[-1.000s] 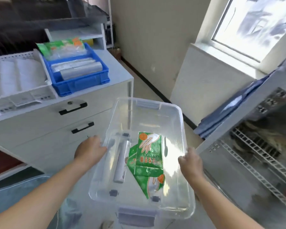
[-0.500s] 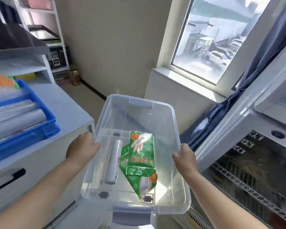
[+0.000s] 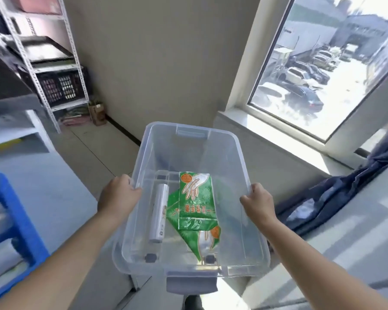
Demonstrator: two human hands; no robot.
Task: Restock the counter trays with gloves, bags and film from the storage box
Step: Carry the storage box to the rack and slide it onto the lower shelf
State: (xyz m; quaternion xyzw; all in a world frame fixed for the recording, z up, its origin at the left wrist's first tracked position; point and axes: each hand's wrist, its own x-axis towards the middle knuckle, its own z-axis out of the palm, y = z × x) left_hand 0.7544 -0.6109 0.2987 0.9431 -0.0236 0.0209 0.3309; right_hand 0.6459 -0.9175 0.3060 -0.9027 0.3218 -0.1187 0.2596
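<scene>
I hold a clear plastic storage box in the air in front of me. My left hand grips its left rim and my right hand grips its right rim. Inside lie two green glove packets, one overlapping the other, and a white roll alongside them on the left. A blue tray with rolls of film shows at the left edge, on the white counter.
A metal shelving rack with a black crate stands at the back left. A window and its sill lie to the right. A dark blue cloth drapes over a white unit on the right. Tiled floor runs ahead.
My view and the box have swung right, away from the counter. The blue tray slid to the left edge and the white tray left the view. Both hands keep their grip.
</scene>
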